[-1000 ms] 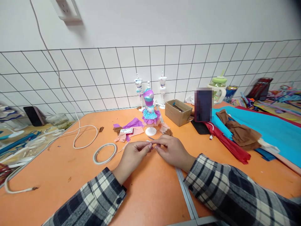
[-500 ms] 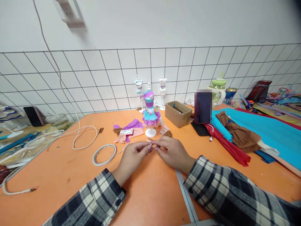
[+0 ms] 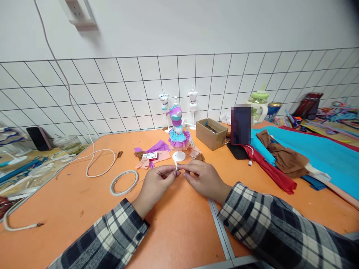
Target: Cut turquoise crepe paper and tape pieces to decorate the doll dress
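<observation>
My left hand (image 3: 159, 183) pinches a small white tape strip (image 3: 176, 163) between thumb and forefinger, its upper end sticking up. From the other side, my right hand (image 3: 204, 178) touches the strip with its forefinger tip; its thumb stands apart. Just beyond the hands is a small white dress form (image 3: 178, 156) wearing a purple and blue ruffled paper dress (image 3: 178, 136). To the left lies a tape roll (image 3: 112, 186), its loose end running toward my left hand. Crepe paper scraps (image 3: 160, 145) and a small red-and-white box (image 3: 150, 156) lie near the form's base.
Two white dress forms (image 3: 193, 98) stand against the tiled wall. Right of them are a cardboard box (image 3: 210, 136), a propped phone (image 3: 241, 127), a lidded mug (image 3: 259, 104) and coloured crepe paper (image 3: 291, 155). A white cable (image 3: 91, 155) crosses the table's left side.
The white strip now stands upright above my left fingertips. My right thumb has come away from the forefinger, which still touches the strip. The view has shifted slightly.
</observation>
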Available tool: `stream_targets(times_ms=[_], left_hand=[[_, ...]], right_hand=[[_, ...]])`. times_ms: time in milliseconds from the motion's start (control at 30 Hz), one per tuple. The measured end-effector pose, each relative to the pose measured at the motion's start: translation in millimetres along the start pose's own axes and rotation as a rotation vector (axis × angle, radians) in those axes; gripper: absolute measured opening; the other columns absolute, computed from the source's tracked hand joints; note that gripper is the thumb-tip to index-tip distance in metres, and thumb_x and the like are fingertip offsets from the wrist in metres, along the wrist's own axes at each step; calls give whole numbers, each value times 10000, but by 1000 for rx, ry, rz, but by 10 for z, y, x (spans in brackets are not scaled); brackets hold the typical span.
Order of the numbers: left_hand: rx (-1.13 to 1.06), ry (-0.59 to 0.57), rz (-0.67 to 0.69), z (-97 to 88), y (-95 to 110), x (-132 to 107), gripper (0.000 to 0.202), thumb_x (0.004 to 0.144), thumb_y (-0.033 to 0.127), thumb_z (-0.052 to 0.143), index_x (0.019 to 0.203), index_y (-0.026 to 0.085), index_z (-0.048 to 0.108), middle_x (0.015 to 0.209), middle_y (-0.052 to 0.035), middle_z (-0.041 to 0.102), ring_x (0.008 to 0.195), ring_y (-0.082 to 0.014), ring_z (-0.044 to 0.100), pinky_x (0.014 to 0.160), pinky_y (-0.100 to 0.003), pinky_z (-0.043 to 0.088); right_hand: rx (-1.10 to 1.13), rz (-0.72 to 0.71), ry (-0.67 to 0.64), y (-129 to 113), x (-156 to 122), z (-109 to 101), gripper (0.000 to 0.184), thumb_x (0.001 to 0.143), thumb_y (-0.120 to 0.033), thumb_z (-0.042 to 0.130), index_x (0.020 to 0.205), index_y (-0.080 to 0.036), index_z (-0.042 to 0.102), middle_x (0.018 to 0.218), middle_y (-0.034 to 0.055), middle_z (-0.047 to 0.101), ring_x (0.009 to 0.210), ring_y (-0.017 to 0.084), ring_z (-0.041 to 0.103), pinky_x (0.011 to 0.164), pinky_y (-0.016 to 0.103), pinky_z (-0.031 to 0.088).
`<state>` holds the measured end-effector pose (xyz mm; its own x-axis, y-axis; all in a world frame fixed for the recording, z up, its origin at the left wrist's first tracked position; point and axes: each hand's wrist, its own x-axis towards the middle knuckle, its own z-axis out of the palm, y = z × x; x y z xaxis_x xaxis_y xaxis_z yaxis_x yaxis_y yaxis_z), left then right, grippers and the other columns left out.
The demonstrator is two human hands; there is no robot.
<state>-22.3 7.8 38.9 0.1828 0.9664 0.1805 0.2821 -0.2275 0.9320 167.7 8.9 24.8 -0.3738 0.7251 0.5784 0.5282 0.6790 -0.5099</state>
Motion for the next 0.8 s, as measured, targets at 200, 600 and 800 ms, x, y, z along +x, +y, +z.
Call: stream_targets(times_ms=[200, 600, 800], left_hand=[[-35, 2, -22, 11, -16, -3, 231, 786, 292, 633, 915, 175, 786, 893, -71, 787, 847, -223, 723, 831, -334, 557], [-98, 30, -55, 6, -3, -2, 274, 742, 370, 723, 914, 166, 783, 884, -95, 786, 842, -248, 723, 810, -366, 569], [-69, 21, -43, -5, 67, -12, 229, 753, 325, 694, 886, 159, 780, 817, -72, 773, 798, -211, 711, 792, -316, 559]], right_hand=[[4, 59, 2, 9, 16, 18, 349, 868, -138, 567, 1173, -250, 695, 865, 18, 681, 737, 129, 579, 673, 236, 419], [9, 45, -14, -12, 12, -4, 362, 872, -145, 552, 1199, -234, 679, 859, 20, 680, 726, 129, 571, 698, 243, 431], [59, 35, 7, -26, 19, -6, 347, 862, -142, 557, 1158, -253, 700, 827, 14, 665, 695, 125, 542, 678, 247, 421]])
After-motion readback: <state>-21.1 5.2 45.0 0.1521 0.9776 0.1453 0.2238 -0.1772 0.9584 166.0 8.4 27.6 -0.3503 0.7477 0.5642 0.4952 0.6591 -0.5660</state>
